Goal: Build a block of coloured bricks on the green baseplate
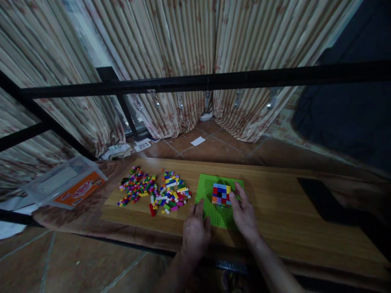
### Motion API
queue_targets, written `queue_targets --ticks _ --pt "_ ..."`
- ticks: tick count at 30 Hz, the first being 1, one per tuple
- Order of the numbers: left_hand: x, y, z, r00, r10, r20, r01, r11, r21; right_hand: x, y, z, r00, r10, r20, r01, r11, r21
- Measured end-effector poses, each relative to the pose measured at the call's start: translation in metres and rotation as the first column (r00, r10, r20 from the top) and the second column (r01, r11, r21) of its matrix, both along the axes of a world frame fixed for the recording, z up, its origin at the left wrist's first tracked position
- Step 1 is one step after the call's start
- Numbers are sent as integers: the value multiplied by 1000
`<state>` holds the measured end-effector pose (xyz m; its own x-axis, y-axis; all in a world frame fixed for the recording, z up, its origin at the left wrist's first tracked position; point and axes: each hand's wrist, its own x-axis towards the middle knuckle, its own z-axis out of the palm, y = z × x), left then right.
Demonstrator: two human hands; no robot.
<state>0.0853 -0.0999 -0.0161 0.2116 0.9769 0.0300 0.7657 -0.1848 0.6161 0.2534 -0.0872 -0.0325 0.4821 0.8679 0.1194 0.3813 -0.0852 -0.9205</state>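
A green studded baseplate lies on the wooden board. Near its middle stands a small block-built square structure in red, blue, yellow, orange and light blue, with a dark hole at its centre. My right hand is open at the plate's right side, fingers stretched forward, thumb side beside the structure's right edge. Whether it touches the bricks I cannot tell. My left hand rests at the plate's front left edge, fingers pointing forward and somewhat apart, with nothing visible in it.
Loose toy bricks lie in two adjoining heaps, a small-brick pile and a larger-brick pile. A clear plastic box with an orange label stands left of the wooden board. A black rail crosses before the curtains.
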Motion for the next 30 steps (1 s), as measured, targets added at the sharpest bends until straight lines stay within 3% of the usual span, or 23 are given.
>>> queue_targets --ticks 6,10,17,22,25,28,30 --pt "0 -5 -6 996 86 -37 -85 996 28 19 -47 -16 973 -28 228 23 999 27" --pt "6 -12 -5 995 91 -51 -89 995 43 24 -70 -34 913 34 406 -37 999 -2" --pt "6 -34 -7 1000 -12 18 11 999 47 30 -83 -45 811 60 583 -53 998 -29" --pt "-4 -34 -6 979 -14 203 18 1000 -17 28 -89 -40 769 50 637 -48 999 -20" --pt "-14 -37 15 942 2 336 17 999 -52 15 -93 -32 741 38 670 -56 998 5" --pt "-31 -58 55 910 26 414 -11 999 -39 -9 -96 -25 723 122 680 -174 985 8" --pt "-50 -84 82 942 -2 337 -10 999 34 -27 -98 -23 700 220 680 -283 959 -19"
